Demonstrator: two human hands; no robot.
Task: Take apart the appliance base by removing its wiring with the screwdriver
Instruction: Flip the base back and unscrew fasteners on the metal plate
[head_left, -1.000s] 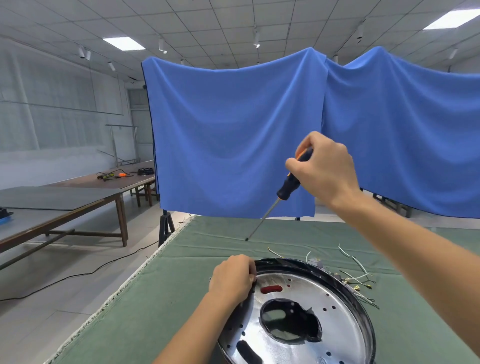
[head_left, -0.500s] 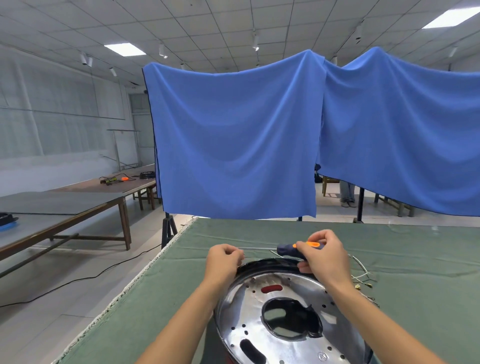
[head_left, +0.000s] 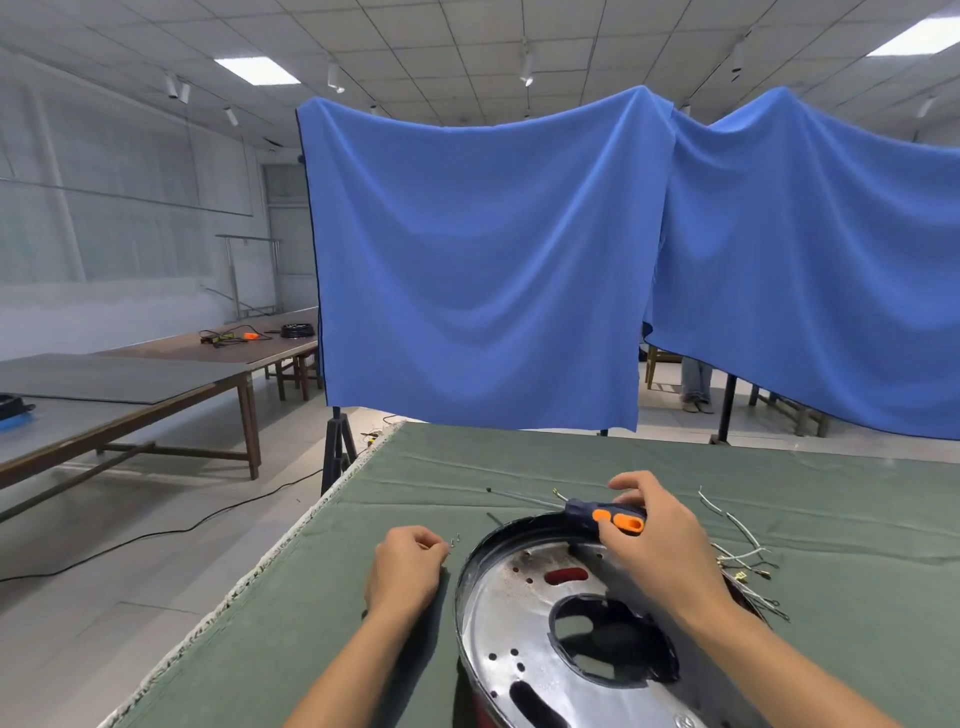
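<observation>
The appliance base (head_left: 524, 623), a round shiny metal plate with a black rim and a large central hole, lies on the green cloth in front of me. My right hand (head_left: 660, 545) holds the screwdriver (head_left: 608, 514) by its dark blue and orange handle, lying almost flat above the base's far rim, its thin shaft pointing left over the cloth. My left hand (head_left: 408, 569) rests curled on the cloth just left of the base, fingertips pinched at a tiny metal piece (head_left: 455, 541). White wires (head_left: 737, 551) with small connectors trail from the base's right side.
The green-covered table (head_left: 519, 467) ends at a frayed left edge with open floor beyond. Blue cloth screens (head_left: 478, 260) hang behind the table on stands. Long wooden tables (head_left: 130, 379) stand at the left. A person's legs (head_left: 696, 384) show behind the screens.
My right hand has come down from high above the table and laid the screwdriver nearly flat over the base's far rim. My left hand has left the base's rim and moved onto the cloth.
</observation>
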